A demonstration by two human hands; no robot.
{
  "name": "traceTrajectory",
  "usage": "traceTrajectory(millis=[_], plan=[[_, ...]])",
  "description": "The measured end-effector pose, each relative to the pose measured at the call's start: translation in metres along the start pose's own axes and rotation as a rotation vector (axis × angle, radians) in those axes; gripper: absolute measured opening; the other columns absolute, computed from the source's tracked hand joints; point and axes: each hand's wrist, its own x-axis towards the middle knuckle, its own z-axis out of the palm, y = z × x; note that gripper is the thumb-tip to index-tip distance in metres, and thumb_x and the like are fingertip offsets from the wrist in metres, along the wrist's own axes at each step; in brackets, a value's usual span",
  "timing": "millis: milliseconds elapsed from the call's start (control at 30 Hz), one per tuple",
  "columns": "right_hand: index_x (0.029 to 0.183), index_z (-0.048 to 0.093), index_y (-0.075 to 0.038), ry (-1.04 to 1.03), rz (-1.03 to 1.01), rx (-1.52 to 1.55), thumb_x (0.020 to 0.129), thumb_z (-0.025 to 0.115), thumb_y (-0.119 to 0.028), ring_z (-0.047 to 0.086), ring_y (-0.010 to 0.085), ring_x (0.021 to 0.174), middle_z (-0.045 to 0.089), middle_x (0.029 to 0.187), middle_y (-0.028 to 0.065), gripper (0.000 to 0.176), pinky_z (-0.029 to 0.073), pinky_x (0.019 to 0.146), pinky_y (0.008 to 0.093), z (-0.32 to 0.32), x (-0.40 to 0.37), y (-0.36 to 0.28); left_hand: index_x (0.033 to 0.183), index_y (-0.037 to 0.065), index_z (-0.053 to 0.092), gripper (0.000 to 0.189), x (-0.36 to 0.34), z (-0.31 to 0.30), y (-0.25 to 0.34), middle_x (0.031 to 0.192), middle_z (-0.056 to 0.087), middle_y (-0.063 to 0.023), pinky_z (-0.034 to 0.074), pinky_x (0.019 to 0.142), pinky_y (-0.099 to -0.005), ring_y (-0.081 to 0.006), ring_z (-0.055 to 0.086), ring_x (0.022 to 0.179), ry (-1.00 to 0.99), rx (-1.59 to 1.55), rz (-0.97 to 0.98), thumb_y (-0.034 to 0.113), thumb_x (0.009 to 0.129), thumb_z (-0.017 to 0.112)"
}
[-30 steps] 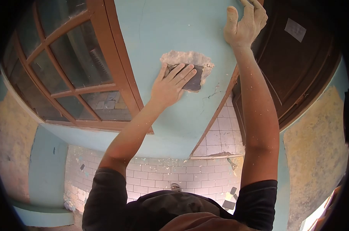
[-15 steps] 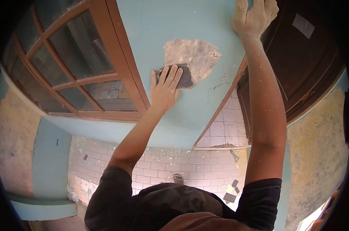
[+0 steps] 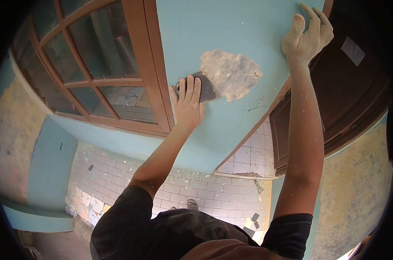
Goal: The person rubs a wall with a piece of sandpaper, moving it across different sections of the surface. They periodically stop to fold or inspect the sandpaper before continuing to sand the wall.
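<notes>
My left hand [image 3: 187, 104] presses a dark sheet of sandpaper [image 3: 205, 89] flat against the pale blue wall [image 3: 231, 30], at the left edge of a bare grey patch [image 3: 233, 73] where the paint is gone. Fingers lie spread over the sheet. My right hand [image 3: 307, 37], dusted white, rests with open fingers on the wall's right edge beside the brown door frame [image 3: 283, 93]. It holds nothing.
A brown-framed glazed window [image 3: 101, 65] stands left of the patch. A dark wooden door [image 3: 348, 86] hangs to the right. Below lies a pale tiled floor [image 3: 196, 190] with dark scraps and rubble. Cracks run in the wall under the patch.
My left hand has slid the sandpaper down and left, off the middle of the bare patch to its left edge. The patch looks larger. My right hand stays on the wall's edge.
</notes>
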Motion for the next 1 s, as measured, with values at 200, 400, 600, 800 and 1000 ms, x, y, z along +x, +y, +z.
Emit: traceTrajectory(millis=[200, 400, 600, 800, 1000], plan=[[0.119, 0.076, -0.011, 0.162, -0.038, 0.029, 0.107, 0.04, -0.06, 0.047, 0.0259, 0.121, 0.059, 0.128, 0.0099, 0.062, 0.033, 0.108, 0.0437, 0.012, 0.002, -0.004, 0.16, 0.004, 0.038, 0.08, 0.206, -0.039, -0.021, 0.166, 0.035, -0.0209, 0.013, 0.119, -0.0744, -0.0459, 0.032, 0.152, 0.287, -0.03, 0.062, 0.016, 0.085, 0.061], [0.118, 0.076, -0.012, 0.178, 0.004, 0.031, 0.107, 0.041, -0.061, 0.047, 0.0253, 0.121, 0.059, 0.127, 0.009, 0.062, 0.033, 0.108, 0.0439, 0.01, -0.001, -0.007, 0.158, 0.004, 0.042, 0.078, 0.023, -0.004, 0.016, 0.166, 0.036, -0.0216, 0.018, 0.117, -0.0764, -0.0462, 0.035, 0.151, -0.1, -0.054, 0.022, 0.011, 0.083, 0.063], [0.124, 0.073, -0.011, 0.012, 0.015, -0.069, 0.106, 0.042, -0.064, 0.046, 0.027, 0.125, 0.056, 0.132, 0.0101, 0.064, 0.031, 0.111, 0.047, 0.005, -0.005, -0.013, 0.143, -0.002, 0.057, 0.047, 0.001, -0.071, 0.026, 0.144, 0.063, -0.0158, 0.04, 0.116, -0.0459, -0.0333, 0.058, 0.134, -0.154, -0.531, -0.215, 0.024, 0.105, 0.054], [0.152, 0.045, -0.001, -0.469, 0.491, 0.544, 0.1, 0.064, -0.047, 0.016, 0.0356, 0.157, 0.031, 0.163, 0.0238, 0.072, 0.022, 0.124, 0.0539, -0.05, -0.084, -0.123, 0.125, -0.001, 0.064, 0.051, 0.05, -0.14, 0.015, 0.118, 0.068, -0.0075, 0.047, 0.1, -0.0354, -0.0152, 0.062, 0.11, -0.37, -1.663, -1.072, 0.046, 0.108, 0.055], [0.157, 0.034, 0.001, -0.8, 1.667, 1.802, 0.101, 0.059, -0.021, 0.05, 0.0307, 0.142, 0.049, 0.153, 0.0219, 0.065, 0.042, 0.115, 0.0439, -0.096, -0.095, -0.204, 0.13, -0.002, 0.062, 0.054, 0.06, -0.14, 0.018, 0.12, 0.07, -0.0092, 0.049, 0.096, -0.0362, -0.0171, 0.064, 0.112, -0.64, -1.751, -1.012, 0.046, 0.109, 0.054]])
